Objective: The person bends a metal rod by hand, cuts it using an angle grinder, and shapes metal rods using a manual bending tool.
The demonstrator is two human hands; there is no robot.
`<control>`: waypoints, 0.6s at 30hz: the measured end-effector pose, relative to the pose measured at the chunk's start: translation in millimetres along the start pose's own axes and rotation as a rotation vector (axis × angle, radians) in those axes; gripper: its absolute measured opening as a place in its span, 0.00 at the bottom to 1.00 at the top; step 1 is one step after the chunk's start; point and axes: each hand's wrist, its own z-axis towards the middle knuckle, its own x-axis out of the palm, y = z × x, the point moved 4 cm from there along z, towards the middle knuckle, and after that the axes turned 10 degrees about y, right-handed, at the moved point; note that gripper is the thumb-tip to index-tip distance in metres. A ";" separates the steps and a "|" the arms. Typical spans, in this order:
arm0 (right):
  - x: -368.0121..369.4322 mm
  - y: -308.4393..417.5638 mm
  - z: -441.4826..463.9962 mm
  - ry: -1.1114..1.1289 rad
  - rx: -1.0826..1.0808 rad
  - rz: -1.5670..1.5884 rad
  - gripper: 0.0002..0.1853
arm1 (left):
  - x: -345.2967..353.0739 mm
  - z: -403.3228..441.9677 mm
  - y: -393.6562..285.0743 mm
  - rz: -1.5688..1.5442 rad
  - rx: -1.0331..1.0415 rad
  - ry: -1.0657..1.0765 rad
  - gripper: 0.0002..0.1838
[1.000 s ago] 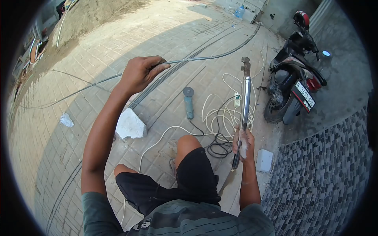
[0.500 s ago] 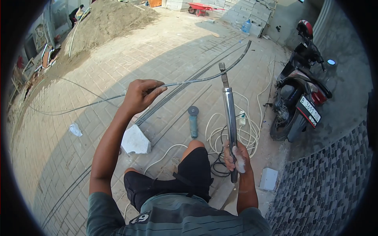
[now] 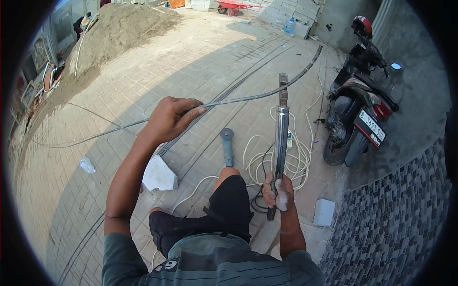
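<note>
Bar [image 3: 281, 138] in right hand [image 3: 280, 192] shifted to rod [image 3: 248, 98]; motorcycle plate [image 3: 369, 127]: "B 3691".

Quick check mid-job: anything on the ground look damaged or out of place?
Yes. The white block has a jagged outline, as if broken. A crumpled whitish scrap lies on the paving like litter. The pale cord sprawls in a loose tangle beyond the right hand.

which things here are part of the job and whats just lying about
In the job:
long metal rod, in the left hand
notched-head metal bar tool, in the right hand
angle grinder, probably; unheld on the paving

Apparently just around:
white block
crumpled plastic
blue water jug
red wheelbarrow
parked motorbike
</note>
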 end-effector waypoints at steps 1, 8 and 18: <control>0.4 3.0 -0.1 0.002 0.004 0.007 0.22 | -3.3 -0.2 -1.1 0.002 -0.007 0.003 0.11; 1.9 14.2 -0.2 -0.010 0.017 -0.071 0.24 | -6.4 -6.2 -0.8 -0.083 -0.121 0.107 0.12; 13.6 -11.6 -0.2 -0.171 0.016 -0.051 0.17 | 4.3 -5.8 -1.8 -0.041 -0.173 0.051 0.14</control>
